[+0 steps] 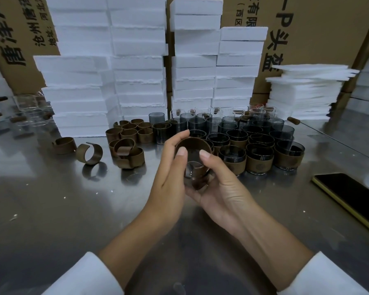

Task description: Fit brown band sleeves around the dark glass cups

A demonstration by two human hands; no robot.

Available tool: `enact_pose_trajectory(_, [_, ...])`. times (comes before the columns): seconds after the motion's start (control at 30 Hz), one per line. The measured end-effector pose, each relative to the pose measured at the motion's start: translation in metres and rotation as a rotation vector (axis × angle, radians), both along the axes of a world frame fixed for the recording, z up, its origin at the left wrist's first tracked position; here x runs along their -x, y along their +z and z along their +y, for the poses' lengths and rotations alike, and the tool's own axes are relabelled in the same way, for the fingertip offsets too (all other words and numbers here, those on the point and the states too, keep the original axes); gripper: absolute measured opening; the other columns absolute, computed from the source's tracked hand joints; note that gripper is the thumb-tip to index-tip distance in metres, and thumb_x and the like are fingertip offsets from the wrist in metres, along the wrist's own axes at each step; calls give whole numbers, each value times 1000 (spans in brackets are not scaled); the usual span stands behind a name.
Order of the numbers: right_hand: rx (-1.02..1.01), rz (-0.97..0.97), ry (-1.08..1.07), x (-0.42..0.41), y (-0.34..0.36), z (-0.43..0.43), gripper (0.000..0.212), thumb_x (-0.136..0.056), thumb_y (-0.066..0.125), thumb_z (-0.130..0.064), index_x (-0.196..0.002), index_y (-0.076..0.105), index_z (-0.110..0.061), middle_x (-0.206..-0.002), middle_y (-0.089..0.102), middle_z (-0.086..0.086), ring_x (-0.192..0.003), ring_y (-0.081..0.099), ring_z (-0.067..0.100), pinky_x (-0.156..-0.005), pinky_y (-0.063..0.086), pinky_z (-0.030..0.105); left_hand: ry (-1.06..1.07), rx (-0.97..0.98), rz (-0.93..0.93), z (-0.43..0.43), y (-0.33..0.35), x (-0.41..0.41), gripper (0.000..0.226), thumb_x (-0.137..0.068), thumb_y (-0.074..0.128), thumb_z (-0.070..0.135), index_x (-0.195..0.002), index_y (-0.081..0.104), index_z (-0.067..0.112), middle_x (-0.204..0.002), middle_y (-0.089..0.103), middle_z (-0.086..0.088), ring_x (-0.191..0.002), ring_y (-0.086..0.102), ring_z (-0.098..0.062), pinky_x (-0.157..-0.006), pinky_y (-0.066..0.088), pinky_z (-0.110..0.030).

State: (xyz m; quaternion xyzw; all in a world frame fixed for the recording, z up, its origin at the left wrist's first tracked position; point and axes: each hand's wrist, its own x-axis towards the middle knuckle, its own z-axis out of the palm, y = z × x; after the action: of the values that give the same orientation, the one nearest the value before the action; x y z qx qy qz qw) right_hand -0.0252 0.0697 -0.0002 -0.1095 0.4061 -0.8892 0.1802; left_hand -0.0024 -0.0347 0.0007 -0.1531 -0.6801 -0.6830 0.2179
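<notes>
**Steel table [51, 199] under stacked foam: sleeving partway through**

The table stands before white foam boxes [136, 71] and printed cartons [317, 39]. Just above it, the left hand [170, 167] and the right hand [222, 188] both curl round one dark glass cup [191, 168], with the thumbs on its near side. A brown band [193, 143] sits round the cup's upper part, seemingly not yet seated as low as on the finished ones.

To the right, sleeved cups [262, 160] stand in rows. Behind them many bare dark cups [192, 124] wait, and loose bands [132, 133] lie to their left. I judge a fair share is done, with plenty left. Every cup I can see into looks empty. The foam boxes are closed, so their contents are hidden.
</notes>
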Motion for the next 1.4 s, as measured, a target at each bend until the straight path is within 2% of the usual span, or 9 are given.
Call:
enact_pose_trajectory(0.13, [42, 8, -34, 1, 2, 2, 25, -67, 69, -22, -92, 73, -19, -98, 72, 9, -103, 67, 28, -95, 52, 43, -80, -102, -128, -3, -4, 10, 50, -79, 52, 37, -128, 53, 29, -114, 68, 9, -108, 62, -3, -89, 48, -21])
enact_pose_trajectory(0.23, [69, 5, -61, 2, 4, 4, 12, -66, 72, -15, -74, 77, -21, -90, 73, 9, -94, 69, 25, -85, 58, 38, -157, -90, -227, -5, -7, 13, 54, -79, 55, 39, -132, 52, 26, -122, 65, 2, -115, 60, -12, -100, 46, -36])
enact_pose_trajectory(0.4, [54, 15, -65, 6, -1, 6, 19, -68, 70, -20, -87, 76, -19, -97, 69, 13, -97, 67, 25, -85, 58, 38, -171, -61, -188, -7, -4, 12, 46, -85, 51, 36, -129, 56, 24, -117, 68, 3, -110, 63, -8, -89, 53, -25])
enact_pose_trajectory(0.57, [47, 121, -36, 9, -3, 6, 42, -61, 74, -29, -101, 72, -18, -100, 72, 8, -91, 69, 18, -87, 57, 39, -177, -207, -194, -10, 1, 13, 46, -82, 63, 27, -125, 60, 13, -114, 69, -7, -107, 66, -19, -83, 54, -27])
enact_pose_trajectory(0.73, [33, 155, -25, 12, -6, 5, 34, -58, 73, -32, -90, 76, -21, -92, 72, 6, -85, 71, 17, -83, 58, 40, -181, -275, -184, -12, 0, 15, 40, -79, 60, 24, -116, 66, 11, -108, 71, -9, -101, 68, -21, -76, 54, -27])
enact_pose_trajectory(1.1, [-25, 159, -23, 12, -4, 9, 54, -60, 73, -23, -113, 65, -15, -97, 70, 7, -89, 67, 17, -81, 57, 36, -248, -208, -180, -14, -1, 18, 26, -79, 55, 25, -95, 75, 26, -90, 74, 2, -85, 69, -7, -67, 53, -19])
enact_pose_trajectory(1.27, [-22, 113, -15, 14, -3, 11, 66, -60, 69, -14, -126, 60, -12, -105, 67, 11, -96, 65, 23, -74, 57, 34, -265, -257, -210, -16, -1, 20, 38, -85, 52, 14, -122, 62, 10, -93, 74, 1, -86, 69, -7, -67, 53, -21])
enact_pose_trajectory(1.33, [-13, 98, -21, 14, -4, 11, 72, -53, 73, -18, -124, 62, -13, -107, 68, 12, -97, 66, 25, -72, 57, 33, -264, -265, -216, -16, -1, 19, 31, -94, 46, 8, -118, 64, 12, -94, 74, 0, -87, 69, -8, -66, 54, -21])
enact_pose_trajectory(1.4, [-14, 105, -23, 14, -4, 12, 58, -52, 74, -22, -110, 71, -19, -105, 70, 11, -97, 67, 26, -73, 58, 34, -263, -262, -215, -17, -1, 19, 30, -95, 45, 8, -107, 70, 18, -95, 74, -1, -87, 70, -9, -66, 54, -23])
